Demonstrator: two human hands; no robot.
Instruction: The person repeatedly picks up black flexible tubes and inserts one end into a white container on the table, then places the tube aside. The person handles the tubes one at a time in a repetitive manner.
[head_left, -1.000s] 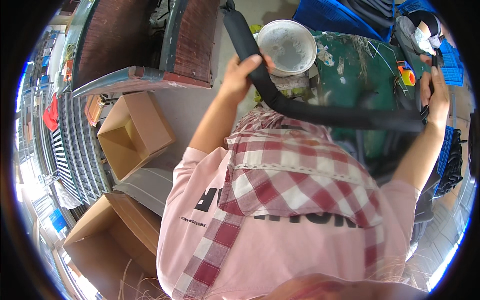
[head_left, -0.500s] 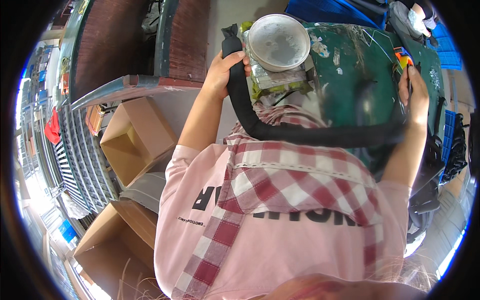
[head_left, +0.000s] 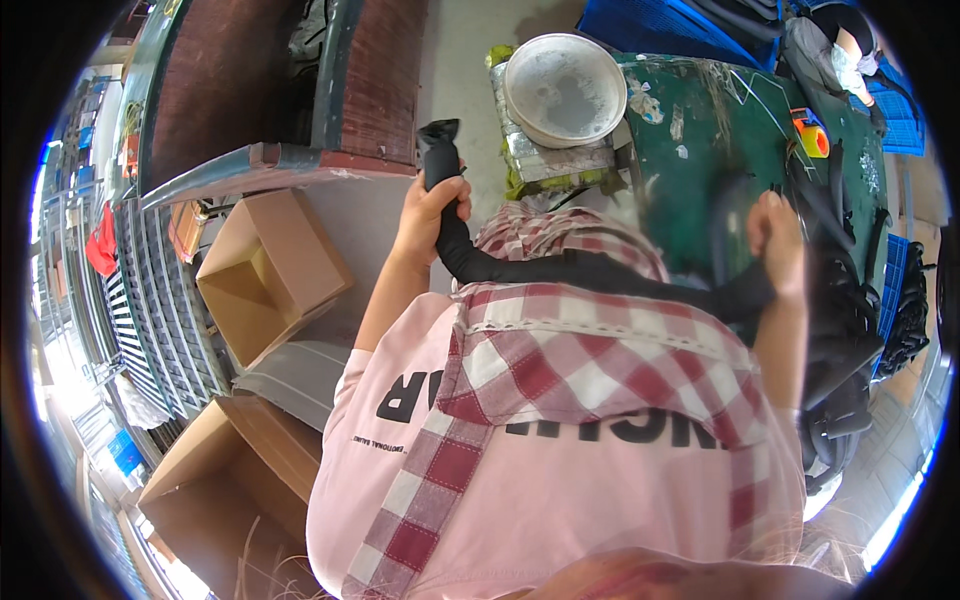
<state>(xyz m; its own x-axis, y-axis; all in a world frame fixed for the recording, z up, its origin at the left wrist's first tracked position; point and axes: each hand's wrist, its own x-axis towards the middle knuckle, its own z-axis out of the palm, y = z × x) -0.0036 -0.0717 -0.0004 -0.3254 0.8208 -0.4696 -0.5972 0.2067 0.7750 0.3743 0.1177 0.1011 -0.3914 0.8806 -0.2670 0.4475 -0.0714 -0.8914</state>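
My left hand is closed around a bent, soft black tube, just below its crumpled upper end. From there the tube curves down and runs across my checked apron to my right forearm, where its far part is hidden or blurred. Over the green table's edge my right hand is curled, its fingers smeared a little by motion. A small dark tip shows above these fingers; what they hold I cannot make out. Beyond this hand, an orange and yellow roll sits on the green table.
A round whitish tub stands on a taped bundle beside the table. To the left are two open cardboard boxes and a dark red wooden bench. More black tubes hang at the right. Another person's arm shows at the far right.
My left hand has come down and left with the tube's end. My right hand has moved away from the orange roll, toward me and left, and its fingers have curled.
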